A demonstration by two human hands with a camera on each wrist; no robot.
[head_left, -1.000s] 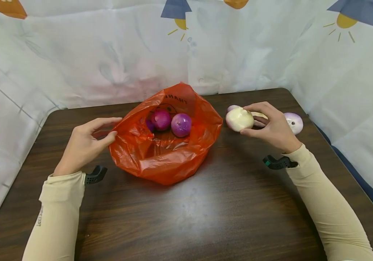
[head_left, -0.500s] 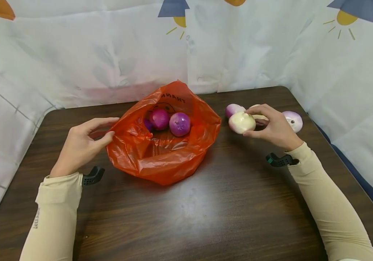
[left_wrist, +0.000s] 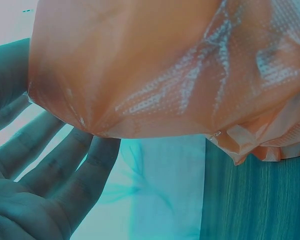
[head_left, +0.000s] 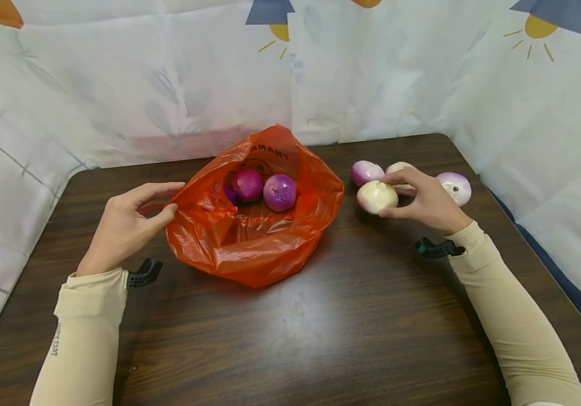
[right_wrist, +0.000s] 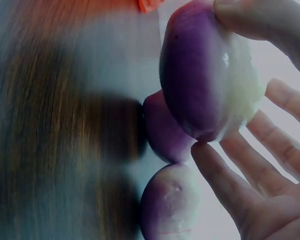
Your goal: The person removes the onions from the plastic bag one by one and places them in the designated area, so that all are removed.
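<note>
My left hand pinches the left rim of an orange-red plastic bag between thumb and fingers. The bag's mouth gapes, and inside lie a red onion, a second purple one and part of another at the left. To the right of the bag, my right hand grips a pale, purple-sided onion by thumb and fingertips. In the right wrist view, that onion sits between the thumb and the fingers. Whether it touches the table cannot be told.
Behind the held onion lie a purple-white onion and a pale one, partly hidden by my right hand. Another onion lies right of that hand. The dark wooden table meets a patterned white curtain at its back edge.
The held onion has come slightly nearer to me, and the purple-white onion behind it shows more fully. My left hand keeps its hold on the bag's rim.
</note>
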